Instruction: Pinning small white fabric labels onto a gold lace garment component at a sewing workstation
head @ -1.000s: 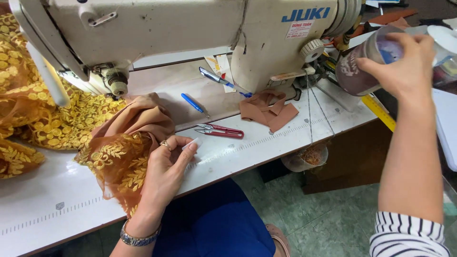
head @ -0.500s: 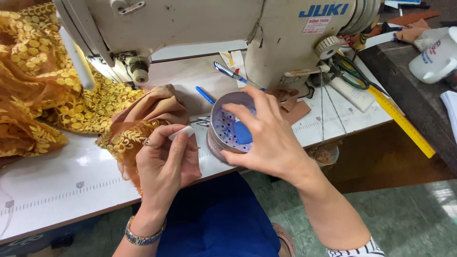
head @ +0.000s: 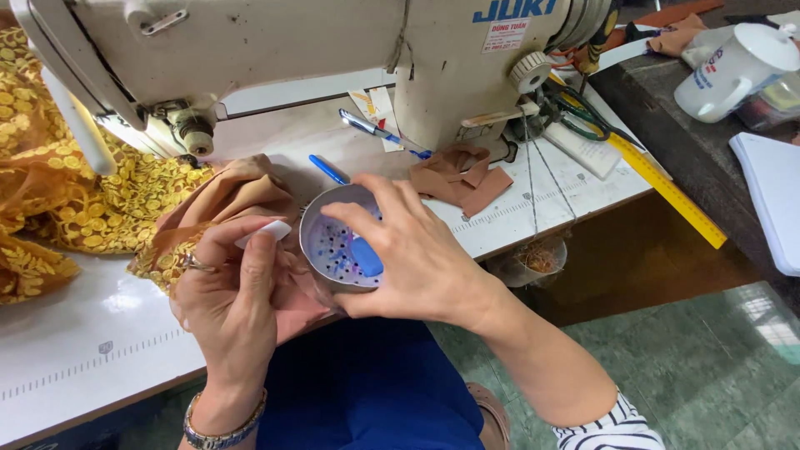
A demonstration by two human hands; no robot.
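At centre frame, your right hand (head: 417, 258) grips a tilted cup (head: 340, 242), perhaps of pins; they may spill. Your left hand (head: 229, 292) pinches chalk (head: 262, 233).

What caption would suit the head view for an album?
At a sewing machine, the right hand tilts a small tin of pins while the left hand pinches white chalk over brown cloth.

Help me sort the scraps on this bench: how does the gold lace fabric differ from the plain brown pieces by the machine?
The gold lace fabric is large, patterned with gold motifs and heaped at the left; the plain brown pieces are small, unpatterned and lie near the machine's base. The left hand rests nearer the lace. Both sit on the white table.
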